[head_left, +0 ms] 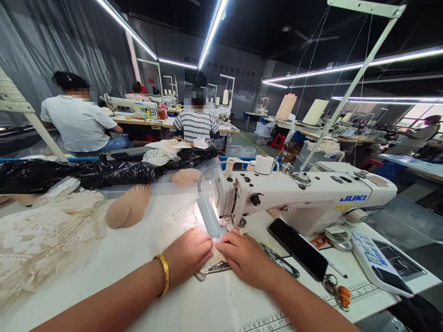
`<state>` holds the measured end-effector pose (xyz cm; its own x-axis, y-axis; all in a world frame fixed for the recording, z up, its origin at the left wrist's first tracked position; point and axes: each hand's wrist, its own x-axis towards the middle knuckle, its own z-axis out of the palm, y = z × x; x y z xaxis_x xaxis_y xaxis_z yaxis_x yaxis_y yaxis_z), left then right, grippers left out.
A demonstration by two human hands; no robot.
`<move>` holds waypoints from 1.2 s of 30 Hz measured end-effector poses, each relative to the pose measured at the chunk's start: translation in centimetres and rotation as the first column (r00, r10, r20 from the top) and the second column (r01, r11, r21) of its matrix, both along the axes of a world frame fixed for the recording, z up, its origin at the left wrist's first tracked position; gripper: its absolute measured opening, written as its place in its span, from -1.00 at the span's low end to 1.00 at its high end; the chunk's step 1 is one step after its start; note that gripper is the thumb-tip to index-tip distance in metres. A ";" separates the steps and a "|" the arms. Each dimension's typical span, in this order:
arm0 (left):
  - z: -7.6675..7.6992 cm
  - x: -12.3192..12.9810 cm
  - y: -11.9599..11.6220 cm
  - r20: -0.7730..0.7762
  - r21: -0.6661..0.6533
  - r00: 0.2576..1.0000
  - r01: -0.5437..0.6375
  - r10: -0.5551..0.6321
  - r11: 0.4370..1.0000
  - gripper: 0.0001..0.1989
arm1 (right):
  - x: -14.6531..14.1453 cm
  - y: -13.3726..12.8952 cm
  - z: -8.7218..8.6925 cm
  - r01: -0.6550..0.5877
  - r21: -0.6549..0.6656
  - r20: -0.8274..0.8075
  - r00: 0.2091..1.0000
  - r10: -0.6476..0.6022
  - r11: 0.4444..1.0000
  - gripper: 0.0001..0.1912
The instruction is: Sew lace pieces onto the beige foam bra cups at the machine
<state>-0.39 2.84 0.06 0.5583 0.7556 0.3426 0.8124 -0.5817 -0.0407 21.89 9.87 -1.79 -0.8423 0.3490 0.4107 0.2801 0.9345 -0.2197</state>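
Close to the needle area of the white sewing machine [304, 191], both hands are at a thin cream fabric [169, 234]. My left hand [188, 252], below a gold bracelet, has its fingers pressed together on the fabric's near left part. Opposite it, my right hand [242, 256] pinches the fabric with thumb and fingers. The fingertips nearly meet. A grey lamp [208, 216] on a bendable neck lights this spot and hides part of the fabric. The needle itself cannot be made out.
Cream lace [38, 240] is heaped at the left, beside beige oval pads [129, 205]. Right of my hands lie scissors [282, 262], a black phone [297, 246], keys [337, 290] and a boxy white device [379, 263]. Co-workers [78, 122] sit beyond black plastic [83, 173].
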 end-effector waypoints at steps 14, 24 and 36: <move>-0.3 -1.7 2.8 0.073 0.084 0.987 0.137 -0.143 0.987 -0.91 | -0.4 -0.1 -0.3 0.088 0.025 0.000 0.996 -0.088 0.996 -0.71; 0.5 -0.9 1.5 0.026 0.195 0.994 0.096 -0.103 0.976 -0.80 | 0.2 0.1 -0.4 0.063 0.062 0.050 0.997 -0.066 0.996 -0.62; -0.9 -1.7 2.3 0.040 0.125 0.998 0.035 -0.040 0.992 -0.83 | -0.2 0.0 -0.6 0.103 0.041 0.019 0.994 -0.104 0.994 -0.59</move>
<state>-2.12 5.17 -0.88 0.5685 0.6848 0.4560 0.7927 -0.6043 -0.0806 21.66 9.86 -2.39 -0.8111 0.4184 0.4088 0.3801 0.9082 -0.1754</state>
